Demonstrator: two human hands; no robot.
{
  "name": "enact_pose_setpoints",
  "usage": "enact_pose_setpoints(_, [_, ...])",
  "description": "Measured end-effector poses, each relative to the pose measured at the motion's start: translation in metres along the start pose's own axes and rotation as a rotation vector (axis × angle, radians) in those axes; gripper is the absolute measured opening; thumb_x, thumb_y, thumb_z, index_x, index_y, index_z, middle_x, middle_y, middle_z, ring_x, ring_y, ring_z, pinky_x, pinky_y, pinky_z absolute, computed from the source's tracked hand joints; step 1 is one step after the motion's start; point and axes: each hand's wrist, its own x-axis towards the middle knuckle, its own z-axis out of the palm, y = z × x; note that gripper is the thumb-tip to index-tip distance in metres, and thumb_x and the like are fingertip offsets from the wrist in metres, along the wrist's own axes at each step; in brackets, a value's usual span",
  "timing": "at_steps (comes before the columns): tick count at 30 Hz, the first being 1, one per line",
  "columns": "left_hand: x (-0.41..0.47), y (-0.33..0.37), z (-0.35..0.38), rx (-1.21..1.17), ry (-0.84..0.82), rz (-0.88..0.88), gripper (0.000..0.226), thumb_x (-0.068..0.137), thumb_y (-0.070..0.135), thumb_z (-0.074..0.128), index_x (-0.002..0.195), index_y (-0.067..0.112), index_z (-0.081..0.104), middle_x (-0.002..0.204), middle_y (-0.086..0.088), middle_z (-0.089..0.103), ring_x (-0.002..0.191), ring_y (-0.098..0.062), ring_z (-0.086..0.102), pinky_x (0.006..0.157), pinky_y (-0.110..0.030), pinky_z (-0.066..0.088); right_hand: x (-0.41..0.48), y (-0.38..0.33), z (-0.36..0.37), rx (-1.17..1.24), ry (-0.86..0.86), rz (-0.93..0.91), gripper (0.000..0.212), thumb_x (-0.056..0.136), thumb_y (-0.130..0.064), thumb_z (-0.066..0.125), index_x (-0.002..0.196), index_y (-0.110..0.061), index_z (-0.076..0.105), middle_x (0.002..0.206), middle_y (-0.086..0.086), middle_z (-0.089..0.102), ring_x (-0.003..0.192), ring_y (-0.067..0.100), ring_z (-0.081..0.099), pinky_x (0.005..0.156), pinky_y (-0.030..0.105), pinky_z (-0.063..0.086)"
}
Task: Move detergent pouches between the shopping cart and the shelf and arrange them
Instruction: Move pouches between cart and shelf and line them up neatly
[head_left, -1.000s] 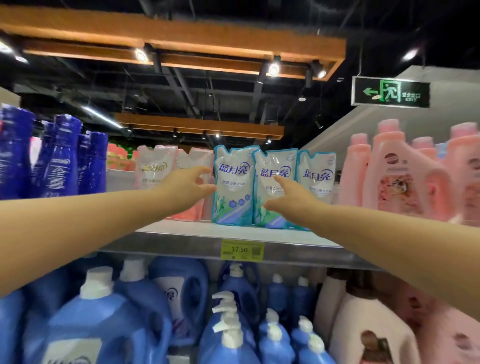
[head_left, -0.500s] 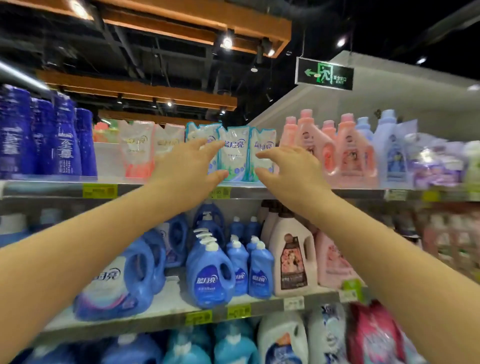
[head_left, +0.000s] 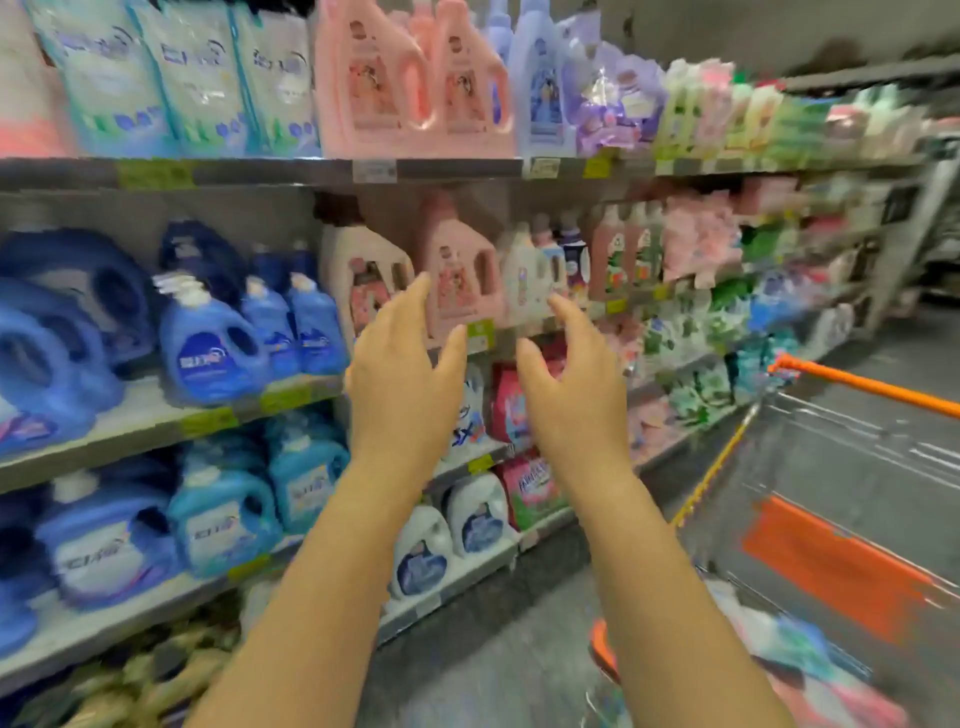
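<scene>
I have both hands out in front of me in mid-air, apart from each other and clear of everything on the rack. The left hand (head_left: 405, 374) has its grip spread, the fingers straight and loose, with nothing in it. The right hand (head_left: 571, 384) is much the same, its fingers lightly bent with a gap between them and the thumb, and it also holds nothing. The detergent pouches (head_left: 202, 78) stand on the top shelf (head_left: 260, 174), up and to the left of the hands. I count three blue-and-white ones, upright and side by side. One pink-and-white pouch (head_left: 23, 88) sits just left of them, cut off by the frame edge. Just right of the three stand two pink jugs (head_left: 374, 78), and past those is one lavender bottle (head_left: 540, 88). On the shelf below, behind my fingertips, are one cream jug (head_left: 358, 270) with a dark cap and one paler pink jug (head_left: 457, 270). The blue jugs (head_left: 208, 343) to their left are too smeared for a sure count. The shopping cart (head_left: 831, 441) is at lower right, near my right forearm, with one orange bar (head_left: 857, 387) along its top rim. In its basket lies blue, white and pink packaging (head_left: 810, 670), so blurred that I cannot tell how many pouches are there.
</scene>
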Motion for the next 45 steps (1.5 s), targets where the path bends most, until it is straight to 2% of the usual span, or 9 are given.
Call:
enact_pose_setpoints(7, [-0.101,0.069,0.168,-0.166,-0.340,-0.104,0.061,0.090,0.032,0.051,0.145,0.015,0.030,0.147,-0.006,0.038,0.135,-0.022,0.035,0.111,-0.037,0.028,-0.052,0.144,-0.109,-0.307,0.050,0.268,0.057,0.081,-0.032,0.045,0.133,-0.009,0.050,0.132,0.007,0.056,0.124,0.026,0.046,0.103,0.028,0.026])
enact_pose_setpoints(10, [-0.137,0.080,0.223,-0.174,-0.493,-0.109,0.070,0.081,0.039,0.042,0.145,0.013,0.031,0.146,-0.009,0.040,0.134,-0.025,0.037,0.109,-0.040,0.030,-0.070,0.190,-0.136,-0.346,0.042,0.408,0.048,0.087,-0.026,0.051,0.133,-0.010,0.050,0.132,0.008,0.055,0.123,0.027,0.046,0.102,0.029,0.026])
enact_pose_setpoints(14, [-0.177,0.084,0.298,-0.161,-0.686,-0.150,0.070,0.090,0.030,0.055,0.148,0.014,0.019,0.146,-0.015,0.037,0.133,-0.031,0.036,0.106,-0.043,0.031,-0.095,0.268,-0.166,-0.429,0.069,0.627,0.049,0.091,-0.023,0.053,0.138,-0.012,0.043,0.139,0.007,0.048,0.129,0.026,0.040,0.107,0.031,0.024])
enact_pose_setpoints(18, [-0.206,0.078,0.362,-0.194,-0.796,-0.178,0.083,0.089,0.024,0.057,0.150,0.017,0.001,0.153,-0.014,0.024,0.138,-0.028,0.029,0.107,-0.040,0.027,-0.116,0.335,-0.170,-0.437,0.081,0.867,0.059,0.093,-0.026,0.049,0.146,-0.013,0.028,0.149,0.007,0.035,0.138,0.024,0.028,0.111,0.033,0.020])
enact_pose_setpoints(23, [-0.239,0.041,0.431,-0.131,-0.932,-0.191,0.088,0.087,0.029,0.059,0.150,0.018,-0.002,0.156,-0.011,0.016,0.141,-0.028,0.022,0.110,-0.045,0.027,-0.133,0.404,-0.152,-0.380,0.163,1.100,0.068,0.093,-0.030,0.050,0.150,-0.014,0.015,0.153,0.012,0.024,0.141,0.028,0.022,0.113,0.035,0.019])
enact_pose_setpoints(29, [-0.281,-0.009,0.501,0.066,-1.301,-0.204,0.094,0.083,0.033,0.065,0.150,0.015,0.002,0.149,-0.024,0.023,0.132,-0.040,0.033,0.106,-0.047,0.032,-0.161,0.466,-0.116,-0.273,0.147,1.380,0.070,0.096,-0.033,0.046,0.151,-0.018,0.005,0.156,0.013,0.016,0.142,0.028,0.021,0.111,0.036,0.022])
enact_pose_setpoints(37, [-0.304,-0.053,0.558,0.260,-1.582,-0.244,0.116,0.071,0.033,0.077,0.148,0.031,-0.011,0.147,-0.022,0.029,0.127,-0.038,0.042,0.096,-0.043,0.041,-0.177,0.507,-0.092,-0.170,0.125,1.507,0.072,0.096,-0.027,0.048,0.151,-0.015,0.004,0.155,0.016,0.017,0.142,0.029,0.021,0.114,0.036,0.023])
enact_pose_setpoints(41, [-0.312,-0.069,0.567,0.515,-1.740,-0.264,0.120,0.073,0.036,0.076,0.144,0.036,-0.020,0.151,-0.027,0.015,0.130,-0.041,0.038,0.102,-0.048,0.040,-0.180,0.520,-0.091,-0.145,0.117,1.561,0.072,0.096,-0.030,0.048,0.151,-0.018,0.004,0.156,0.013,0.016,0.143,0.027,0.020,0.115,0.038,0.023])
enact_pose_setpoints(45, [-0.319,-0.071,0.574,0.588,-1.753,-0.237,0.117,0.072,0.031,0.073,0.143,0.038,-0.020,0.139,-0.028,0.033,0.113,-0.041,0.054,0.092,-0.048,0.048,-0.183,0.527,-0.092,-0.130,0.107,1.576,0.070,0.096,-0.028,0.047,0.151,-0.016,0.006,0.156,0.010,0.018,0.143,0.025,0.019,0.116,0.034,0.019])
